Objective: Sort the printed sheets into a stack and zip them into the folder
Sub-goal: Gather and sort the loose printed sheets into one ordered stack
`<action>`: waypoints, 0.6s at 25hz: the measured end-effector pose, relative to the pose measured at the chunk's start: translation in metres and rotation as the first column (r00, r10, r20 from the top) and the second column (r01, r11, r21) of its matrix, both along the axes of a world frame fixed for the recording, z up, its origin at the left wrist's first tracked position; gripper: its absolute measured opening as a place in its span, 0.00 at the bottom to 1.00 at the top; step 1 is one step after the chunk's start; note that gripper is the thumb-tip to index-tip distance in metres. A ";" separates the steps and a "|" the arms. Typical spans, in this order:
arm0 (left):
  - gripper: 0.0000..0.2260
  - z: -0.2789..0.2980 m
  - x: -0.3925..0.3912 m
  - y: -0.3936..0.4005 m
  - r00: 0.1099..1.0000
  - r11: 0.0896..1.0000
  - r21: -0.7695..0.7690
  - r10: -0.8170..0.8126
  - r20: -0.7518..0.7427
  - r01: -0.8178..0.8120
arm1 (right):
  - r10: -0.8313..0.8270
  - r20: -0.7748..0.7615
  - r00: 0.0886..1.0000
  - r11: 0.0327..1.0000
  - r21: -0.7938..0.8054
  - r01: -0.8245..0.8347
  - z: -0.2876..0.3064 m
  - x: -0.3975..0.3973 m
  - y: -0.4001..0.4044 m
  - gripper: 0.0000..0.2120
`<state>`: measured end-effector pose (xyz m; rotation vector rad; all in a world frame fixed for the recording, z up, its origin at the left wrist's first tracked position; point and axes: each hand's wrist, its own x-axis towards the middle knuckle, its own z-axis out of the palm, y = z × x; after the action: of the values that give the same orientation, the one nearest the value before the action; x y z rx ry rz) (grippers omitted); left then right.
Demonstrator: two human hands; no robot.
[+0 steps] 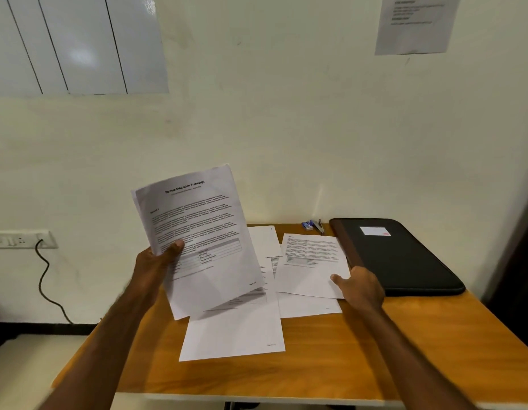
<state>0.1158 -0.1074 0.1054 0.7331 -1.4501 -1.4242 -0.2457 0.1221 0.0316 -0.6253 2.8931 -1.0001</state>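
Printed white paper sheets (194, 241), pinched in your left hand (156, 261), stand raised above the orange wooden table (375, 350), long axis upward, heading tilted up-right. You appear mid-gathering: your right hand (360, 288), fingers spread, presses the loose page (311, 264) beside the shut black zip folder (402, 255); slide it free next.

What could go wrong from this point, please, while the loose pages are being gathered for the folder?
1. The left hand pinches the raised sheets at one edge only, so they could sag or slip out.
2. The right hand rests on one sheet overlapping others; dragging it may crease or scatter them.
3. The lowest sheet lies nearer the table front edge and could be knocked off.
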 end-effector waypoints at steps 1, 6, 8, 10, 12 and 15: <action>0.27 -0.002 0.001 0.000 1.000 1.000 0.012 -0.007 0.007 0.007 | 0.019 -0.034 0.999 0.999 0.028 -0.018 -0.001 -0.001 -0.002 0.18; 0.41 -0.006 -0.002 0.001 0.997 0.998 0.012 -0.054 0.054 0.054 | 0.036 -0.126 0.991 0.959 0.284 0.001 0.002 -0.002 -0.023 0.24; 0.38 -0.007 0.000 -0.001 0.997 0.998 0.024 -0.060 0.048 0.058 | 0.043 -0.104 0.994 0.920 0.391 0.001 0.002 -0.001 -0.031 0.25; 0.34 -0.009 0.004 -0.005 0.998 0.998 0.038 -0.051 0.033 0.050 | 0.030 -0.010 1.000 0.923 0.385 -0.024 0.002 -0.006 -0.033 0.23; 0.34 -0.009 0.008 -0.008 0.999 0.999 0.041 -0.035 0.029 0.034 | 0.010 0.079 0.997 0.939 0.342 -0.037 0.003 -0.013 -0.037 0.20; 0.31 -0.013 0.011 -0.013 1.000 0.999 0.048 -0.018 0.026 0.017 | -0.055 0.089 0.995 0.969 0.244 0.032 -0.004 -0.020 -0.037 0.12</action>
<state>0.1266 -0.1207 0.0925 0.7734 -1.4498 -1.4722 -0.2655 0.0853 0.0275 -0.4869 2.8908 -0.6434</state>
